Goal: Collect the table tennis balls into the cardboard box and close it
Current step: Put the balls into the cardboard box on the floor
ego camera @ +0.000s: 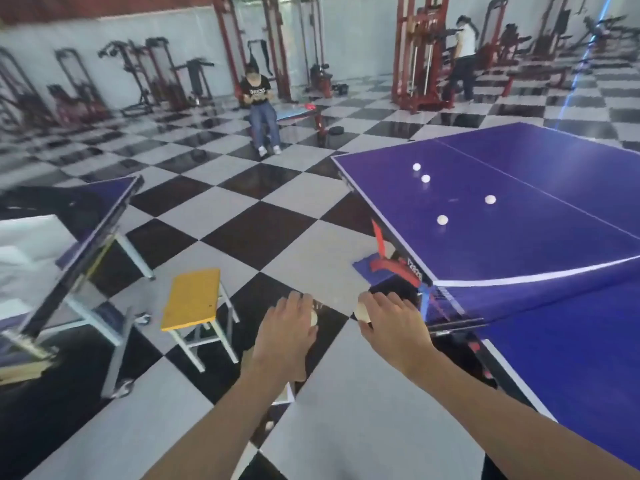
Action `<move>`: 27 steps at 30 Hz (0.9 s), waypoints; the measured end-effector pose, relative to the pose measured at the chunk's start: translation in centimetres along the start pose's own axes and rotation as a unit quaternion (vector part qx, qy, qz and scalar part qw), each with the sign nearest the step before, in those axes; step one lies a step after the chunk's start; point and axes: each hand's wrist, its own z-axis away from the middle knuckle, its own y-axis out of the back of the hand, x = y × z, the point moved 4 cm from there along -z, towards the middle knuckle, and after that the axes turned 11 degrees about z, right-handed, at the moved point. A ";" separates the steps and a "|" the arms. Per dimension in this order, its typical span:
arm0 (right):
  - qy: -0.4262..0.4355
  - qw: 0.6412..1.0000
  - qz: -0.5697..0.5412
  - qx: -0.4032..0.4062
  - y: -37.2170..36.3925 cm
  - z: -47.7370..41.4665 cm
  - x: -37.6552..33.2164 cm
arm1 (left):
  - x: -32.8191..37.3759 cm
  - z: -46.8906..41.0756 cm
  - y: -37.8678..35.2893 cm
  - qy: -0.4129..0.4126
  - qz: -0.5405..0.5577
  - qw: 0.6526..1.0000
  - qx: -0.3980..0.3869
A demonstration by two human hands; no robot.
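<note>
The left hand is curling palm-down around one white table tennis ball, and the right hand is clamping a second white ball under its fingers. Both are hanging over the checkered floor just beside the net end of the blue table, likely so that each hand is carrying a ball away at once. Four more white balls are lying on the tabletop, well apart from the hands: a near pair, one by the centre line, one nearer. That is making six in sight. One yellow stool is standing to the left. No cardboard box is showing clearly.
</note>
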 end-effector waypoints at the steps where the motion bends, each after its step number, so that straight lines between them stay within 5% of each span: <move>1: 0.017 1.000 0.000 0.000 -0.7 -1.9 -1.5 | -2.4 -0.3 -0.1 0.021 -0.003 1.000 0.003; 6: 0.103 0.995 -0.016 -0.007 -3.5 -11.0 -8.5 | -12.1 -1.8 -0.8 0.128 0.034 0.991 0.006; 13: 0.157 0.987 -0.025 -0.031 -6.9 -19.2 -15.6 | -21.1 -3.4 -1.9 0.176 0.069 0.982 0.012; 19: 0.148 0.986 -0.008 -0.078 -10.6 -22.9 -19.5 | -27.4 -6.3 -4.1 0.153 0.072 0.986 -0.015; 27: 0.025 0.989 -0.011 -0.148 -15.1 -24.7 -22.9 | -33.5 -10.1 -8.9 0.049 0.133 0.987 -0.079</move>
